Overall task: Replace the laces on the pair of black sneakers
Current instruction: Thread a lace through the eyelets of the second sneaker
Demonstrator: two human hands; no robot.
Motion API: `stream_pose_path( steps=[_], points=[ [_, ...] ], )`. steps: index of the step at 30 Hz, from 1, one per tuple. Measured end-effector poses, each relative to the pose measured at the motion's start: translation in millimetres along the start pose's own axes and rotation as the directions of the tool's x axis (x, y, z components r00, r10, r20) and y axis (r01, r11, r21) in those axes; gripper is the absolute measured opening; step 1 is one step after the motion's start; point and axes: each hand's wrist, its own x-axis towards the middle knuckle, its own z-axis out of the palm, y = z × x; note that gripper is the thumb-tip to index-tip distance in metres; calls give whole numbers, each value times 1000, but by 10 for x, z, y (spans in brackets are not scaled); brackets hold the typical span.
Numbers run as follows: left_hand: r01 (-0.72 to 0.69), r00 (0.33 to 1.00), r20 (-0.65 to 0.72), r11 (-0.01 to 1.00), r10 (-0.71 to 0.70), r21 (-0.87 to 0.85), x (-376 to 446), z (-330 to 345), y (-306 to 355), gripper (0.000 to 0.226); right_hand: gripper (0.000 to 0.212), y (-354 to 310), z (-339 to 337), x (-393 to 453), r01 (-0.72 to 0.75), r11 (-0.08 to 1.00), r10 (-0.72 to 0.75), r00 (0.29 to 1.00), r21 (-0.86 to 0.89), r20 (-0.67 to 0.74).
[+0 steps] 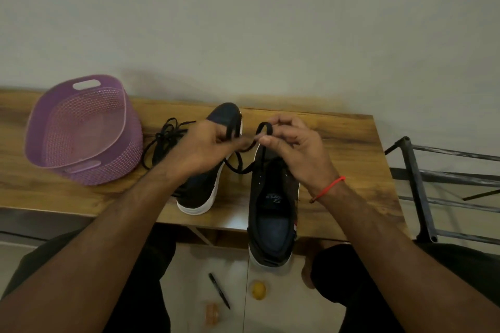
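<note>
We have both hands up over the right-hand sneaker [273, 213], which lies on the wooden table [349, 138] with its heel hanging over the near edge; the other sneaker [208, 184] sits just beside it to the left, partly hidden by our left forearm. Our right hand [297, 149] pinches a loop of the black lace [263, 128] between thumb and curled fingers, and our left hand [205, 146] grips the same lace a little further along, fingers closed round it. The lace runs down from our hands toward the front of the shoe; which eyelet it enters we cannot tell. A loose bundle of laces [165, 140] lies on the table between the purple basket [81, 130] and the left sneaker. To do this step well we should, we judge, keep the lace flat and untwisted, hold it close to its tip, and draw both sides to even length before going to the next eyelet
</note>
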Motion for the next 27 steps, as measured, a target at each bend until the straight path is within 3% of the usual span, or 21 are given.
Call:
stream_pose_path(
  steps=[3, 6, 9, 12, 14, 15, 18, 20, 23, 25, 27],
  points=[
    [-64, 985, 163, 996, 54, 55, 10, 177, -23, 13, 16, -150, -45, 17, 65, 980, -63, 998, 189, -15],
    [-146, 986, 85, 989, 143, 25, -3, 324, 62, 8, 18, -139, -61, 13, -2, 975, -4, 1000, 223, 26],
    [-154, 984, -87, 987, 157, 46, 40, 302, 60, 14, 30, 18, -132, 5, -68, 994, 64, 997, 83, 50],
    [-234, 961, -196, 952, 195, -199, 40, 201, 63, 27, 32, 138, -116, -6, -125, 985, 144, 974, -118, 174],
    [-317, 934, -268, 894, 237, -316, 12, 173, 103, 12, 50, 153, -51, -10, -102, 963, 162, 959, -248, 233],
    [-337, 924, -299, 878, 238, -340, 0, 172, 120, 9, 58, 124, -32, -15, -98, 973, 150, 957, -207, 248],
    [-307, 928, -339, 837, 157, -453, 8, 154, 118, 25, 58, 51, -58, -18, -188, 956, 144, 970, 227, 197],
    [-295, 929, -349, 819, 125, -492, 14, 140, 107, 39, 48, 20, -91, -4, -188, 900, 149, 981, 394, 127],
    [-298, 929, -345, 818, 131, -492, 39, 147, 95, 29, 52, -19, -105, 5, -240, 823, 233, 969, 514, 80],
    [-346, 910, -385, 788, 151, -510, 44, 143, 100, 24, 53, -1, -114, -1, -234, 931, 209, 971, 282, 114],
    [-426, 878, -436, 742, 199, -518, 32, 112, 117, 23, 35, 84, -72, -7, -148, 977, 179, 960, -152, 214]
  ],
)
